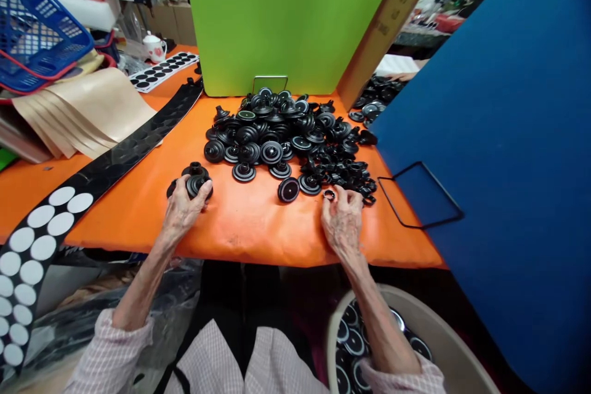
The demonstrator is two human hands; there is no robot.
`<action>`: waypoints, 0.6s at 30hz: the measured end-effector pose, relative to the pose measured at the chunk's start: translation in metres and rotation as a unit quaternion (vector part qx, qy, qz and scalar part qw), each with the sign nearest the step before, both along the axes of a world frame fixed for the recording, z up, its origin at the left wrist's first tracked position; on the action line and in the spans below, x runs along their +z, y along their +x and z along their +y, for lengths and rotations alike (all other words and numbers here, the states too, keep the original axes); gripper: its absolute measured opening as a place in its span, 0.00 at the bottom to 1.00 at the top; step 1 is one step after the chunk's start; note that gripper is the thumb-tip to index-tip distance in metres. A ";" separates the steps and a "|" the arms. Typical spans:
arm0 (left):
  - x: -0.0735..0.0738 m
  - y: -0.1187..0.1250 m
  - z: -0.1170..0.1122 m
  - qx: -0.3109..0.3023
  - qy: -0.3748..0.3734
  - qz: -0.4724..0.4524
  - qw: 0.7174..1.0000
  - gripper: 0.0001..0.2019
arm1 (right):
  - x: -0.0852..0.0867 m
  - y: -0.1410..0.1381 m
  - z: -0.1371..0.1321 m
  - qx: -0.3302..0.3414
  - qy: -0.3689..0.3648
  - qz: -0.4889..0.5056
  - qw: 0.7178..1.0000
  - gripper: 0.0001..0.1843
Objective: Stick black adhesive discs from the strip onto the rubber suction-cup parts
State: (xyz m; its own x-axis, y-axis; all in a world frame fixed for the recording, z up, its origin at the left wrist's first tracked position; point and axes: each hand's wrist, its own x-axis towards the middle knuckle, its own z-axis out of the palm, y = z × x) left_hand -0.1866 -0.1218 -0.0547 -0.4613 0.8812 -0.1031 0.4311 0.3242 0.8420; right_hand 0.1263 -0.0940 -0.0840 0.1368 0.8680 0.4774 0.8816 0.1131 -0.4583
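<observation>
On the left of the orange table, my left hand [183, 208] is closed around a black ridged disc [196, 184] with a knob. Other black disc parts show behind and under its fingers, partly hidden. At the right, my right hand [343, 221] pinches a small black ring [329, 194] between thumb and fingers. It is beside a heap of small black clip-like pieces [344, 169]. Between the hands, one black disc [289, 190] lies tilted with its flat, pale-ringed face showing. Behind it rises a large pile of similar black ridged discs [263, 126].
A green panel [295, 18] stands behind the pile, and a blue panel [498, 154] with a wire loop leans at right. A black strip with white round stickers [61, 223] crosses the left. A beige bin [446, 326] holding discs stands below. A blue basket [41, 31] is upper left.
</observation>
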 end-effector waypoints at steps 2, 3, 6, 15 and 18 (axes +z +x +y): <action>0.005 -0.001 -0.002 -0.005 -0.011 0.107 0.994 0.29 | 0.002 -0.003 0.005 0.046 -0.004 -0.023 0.999 0.19; 0.008 0.001 -0.004 -0.007 -0.013 0.162 0.987 0.28 | 0.003 -0.010 0.007 0.088 -0.009 -0.029 0.996 0.21; 0.016 0.008 -0.014 0.013 -0.020 0.252 0.968 0.30 | 0.005 -0.034 0.011 0.182 -0.029 -0.046 0.982 0.28; 0.012 0.053 -0.035 -0.067 0.020 -0.079 0.994 0.20 | 0.001 -0.052 0.012 0.218 -0.115 0.228 0.942 0.24; 0.005 0.080 -0.029 -0.120 -0.033 -0.316 0.940 0.23 | 0.014 -0.062 -0.012 0.218 -0.182 0.321 0.904 0.21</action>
State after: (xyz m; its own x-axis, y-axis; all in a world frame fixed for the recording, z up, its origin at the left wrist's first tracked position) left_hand -0.1063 -0.1512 -0.0499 -0.0773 0.9346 -0.3473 -0.0816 0.3413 0.9364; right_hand 0.0646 -0.1056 -0.0696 -0.1089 0.9896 0.0943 0.3291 0.1254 -0.9359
